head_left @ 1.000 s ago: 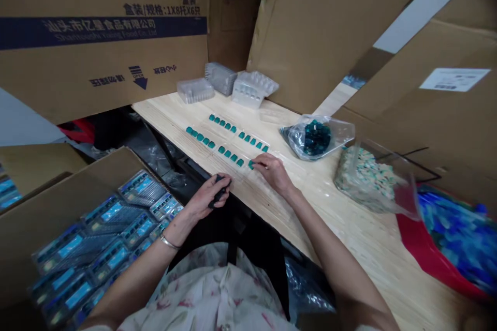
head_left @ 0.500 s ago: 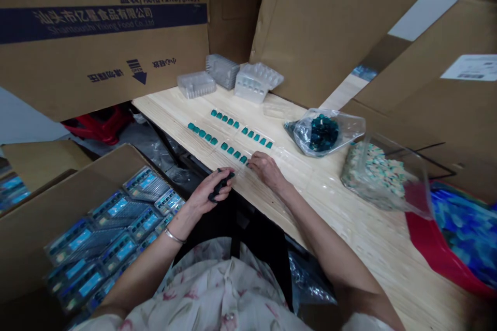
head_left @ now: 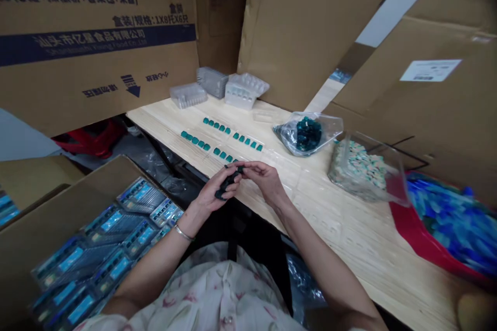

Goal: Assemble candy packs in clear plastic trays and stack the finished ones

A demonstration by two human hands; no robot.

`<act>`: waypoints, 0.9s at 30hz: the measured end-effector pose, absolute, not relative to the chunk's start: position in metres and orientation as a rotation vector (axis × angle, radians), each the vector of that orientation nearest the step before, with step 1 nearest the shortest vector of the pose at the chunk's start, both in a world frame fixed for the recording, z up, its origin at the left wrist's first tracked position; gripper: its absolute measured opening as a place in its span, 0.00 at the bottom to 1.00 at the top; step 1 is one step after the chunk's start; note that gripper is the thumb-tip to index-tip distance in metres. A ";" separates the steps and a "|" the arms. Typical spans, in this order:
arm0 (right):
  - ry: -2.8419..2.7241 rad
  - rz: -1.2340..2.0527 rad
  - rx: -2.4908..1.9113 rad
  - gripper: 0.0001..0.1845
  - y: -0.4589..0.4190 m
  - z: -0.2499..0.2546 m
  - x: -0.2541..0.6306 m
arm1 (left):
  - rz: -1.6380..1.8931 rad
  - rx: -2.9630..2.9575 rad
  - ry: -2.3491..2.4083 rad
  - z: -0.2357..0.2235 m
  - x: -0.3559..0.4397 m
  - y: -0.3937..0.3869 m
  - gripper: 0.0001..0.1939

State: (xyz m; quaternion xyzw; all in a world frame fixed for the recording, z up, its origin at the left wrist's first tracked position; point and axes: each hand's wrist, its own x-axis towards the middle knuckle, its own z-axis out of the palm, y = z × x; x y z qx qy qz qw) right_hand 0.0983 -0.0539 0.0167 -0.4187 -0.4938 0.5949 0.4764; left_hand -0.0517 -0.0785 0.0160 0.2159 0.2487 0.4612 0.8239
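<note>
Pinching dark piece (head_left: 230,182) between left hand (head_left: 209,199) and right hand (head_left: 264,178)

Inspection is recording four rows of teal blocks (head_left: 223,154) on one wooden workbench (head_left: 349,232), three plastic blister trays (head_left: 212,83) at the far edge, and two clear plastic bags (head_left: 291,139) at right. One left hand (head_left: 209,199) and one right hand (head_left: 264,178) are gripping one dark piece (head_left: 230,182). One open carton (head_left: 77,201) at near left is holding at least eight blue-labelled packs (head_left: 112,222).
</note>
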 end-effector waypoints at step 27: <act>-1.234 1.358 -1.127 0.17 -0.063 0.018 0.118 | 1.106 0.964 0.980 0.012 -0.030 -0.083 0.14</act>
